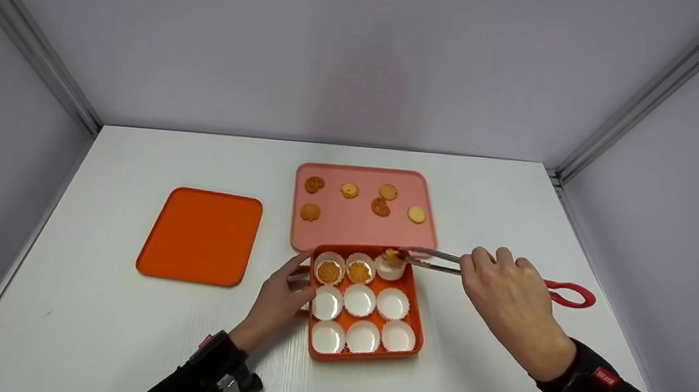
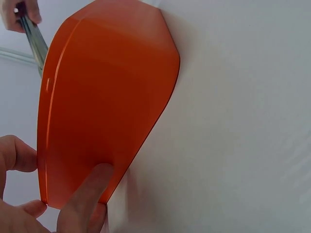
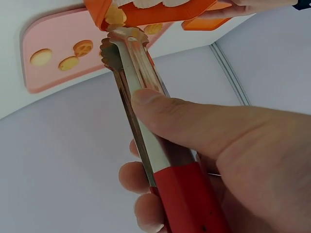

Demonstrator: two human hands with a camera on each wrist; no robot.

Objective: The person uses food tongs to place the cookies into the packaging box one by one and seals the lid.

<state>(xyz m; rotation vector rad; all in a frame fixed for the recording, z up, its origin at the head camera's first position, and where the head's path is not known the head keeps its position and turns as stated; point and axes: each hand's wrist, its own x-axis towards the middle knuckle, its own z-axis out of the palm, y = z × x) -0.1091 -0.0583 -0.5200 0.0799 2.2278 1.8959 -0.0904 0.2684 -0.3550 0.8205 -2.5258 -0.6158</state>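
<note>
My right hand (image 1: 508, 296) grips metal tongs (image 1: 440, 267) with red handles, seen close up in the right wrist view. Their scalloped tips are at a golden cookie (image 1: 392, 257) in the back right paper cup of the orange box (image 1: 369, 358). Whether the tips still clasp it, I cannot tell. White paper cups (image 1: 359, 300) fill the box in rows; the back left and back middle cups each hold a cookie (image 1: 329, 272). With thumb at the rim and fingers against the outer wall, my left hand (image 1: 277, 301) holds the box's left side.
Behind the box lies a pink tray (image 1: 347, 236) with several cookies (image 1: 380, 207) spread on it. An orange lid or flat tray (image 1: 199, 235) rests on the white table (image 1: 76, 232) to the left. Grey walls (image 1: 359, 61) enclose the back and sides.
</note>
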